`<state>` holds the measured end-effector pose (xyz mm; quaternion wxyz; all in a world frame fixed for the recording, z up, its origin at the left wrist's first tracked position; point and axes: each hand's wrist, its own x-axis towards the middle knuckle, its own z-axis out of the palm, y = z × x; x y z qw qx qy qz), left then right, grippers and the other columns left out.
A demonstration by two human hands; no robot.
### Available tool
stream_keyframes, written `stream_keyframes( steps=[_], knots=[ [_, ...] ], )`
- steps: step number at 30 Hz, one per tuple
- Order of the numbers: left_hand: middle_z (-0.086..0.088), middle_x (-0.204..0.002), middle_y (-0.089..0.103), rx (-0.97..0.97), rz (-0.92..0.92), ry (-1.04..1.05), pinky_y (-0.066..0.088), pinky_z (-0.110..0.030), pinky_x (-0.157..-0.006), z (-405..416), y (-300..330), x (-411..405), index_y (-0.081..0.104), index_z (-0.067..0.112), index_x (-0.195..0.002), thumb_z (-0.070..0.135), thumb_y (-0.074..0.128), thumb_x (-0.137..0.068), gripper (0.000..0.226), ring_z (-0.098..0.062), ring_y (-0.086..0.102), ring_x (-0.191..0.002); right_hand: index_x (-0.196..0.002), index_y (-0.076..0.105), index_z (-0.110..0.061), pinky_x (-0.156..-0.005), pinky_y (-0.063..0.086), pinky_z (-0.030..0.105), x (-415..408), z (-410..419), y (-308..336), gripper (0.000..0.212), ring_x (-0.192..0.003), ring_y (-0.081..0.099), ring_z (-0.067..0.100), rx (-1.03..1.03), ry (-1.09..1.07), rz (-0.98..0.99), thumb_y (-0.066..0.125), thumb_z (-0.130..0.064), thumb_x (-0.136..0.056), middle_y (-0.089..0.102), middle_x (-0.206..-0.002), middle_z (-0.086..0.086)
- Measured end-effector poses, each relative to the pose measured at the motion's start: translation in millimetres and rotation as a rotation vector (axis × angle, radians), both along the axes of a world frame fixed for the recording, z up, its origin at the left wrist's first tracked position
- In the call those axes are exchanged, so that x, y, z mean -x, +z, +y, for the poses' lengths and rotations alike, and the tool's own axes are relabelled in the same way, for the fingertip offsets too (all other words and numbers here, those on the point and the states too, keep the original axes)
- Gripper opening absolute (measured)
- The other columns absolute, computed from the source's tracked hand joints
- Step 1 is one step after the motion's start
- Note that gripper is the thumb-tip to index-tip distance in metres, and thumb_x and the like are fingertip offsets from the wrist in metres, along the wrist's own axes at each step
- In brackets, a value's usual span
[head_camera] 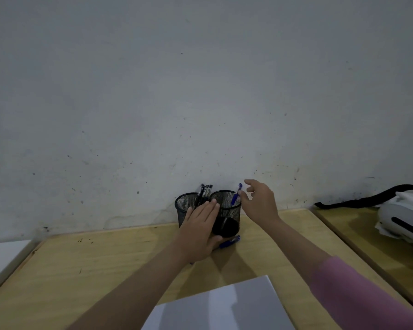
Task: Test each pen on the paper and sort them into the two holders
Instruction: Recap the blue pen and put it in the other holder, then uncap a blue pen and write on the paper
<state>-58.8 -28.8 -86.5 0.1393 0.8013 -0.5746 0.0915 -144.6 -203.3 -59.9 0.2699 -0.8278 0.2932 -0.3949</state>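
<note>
The right hand, fingers spread, touches the light, stiff, slippery blue pen standing in the right holder, best pinched mid-barrel, while the flat, open left hand steadies it.

Two black mesh holders stood touching on bench; left held black pens, right one blue pen. Another blue pen lay in front; paper nearest.
</note>
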Motion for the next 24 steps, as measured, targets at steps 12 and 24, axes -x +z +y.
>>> stream_keyframes(
  steps=[12, 24],
  knots=[
    [-0.006, -0.147, 0.036, 0.277, 0.030, -0.123, 0.023, -0.038, -0.114, 61, -1, -19, 0.030, 0.012, -0.141, 0.042, 0.043, -0.085, 0.065, -0.019, 0.032, -0.136, -0.085, 0.070, -0.006, -0.070, 0.054, 0.041, 31, 53, -27, 0.010, -0.075, 0.063, 0.026, 0.219, 0.319, 0.139, 0.062, -0.006, -0.079, 0.070, -0.082, 0.011],
    [0.008, -0.153, 0.023, -0.068, 0.306, 0.358, 0.009, -0.055, -0.113, 189, -52, -51, 0.032, 0.033, -0.139, 0.064, 0.021, -0.077, 0.070, -0.015, 0.019, -0.141, -0.103, 0.070, -0.021, -0.082, 0.046, 0.033, 10, 64, -60, 0.024, -0.105, 0.055, 0.028, 0.233, 0.280, 0.661, 0.056, -0.013, -0.086, 0.063, -0.108, 0.008]
  ],
)
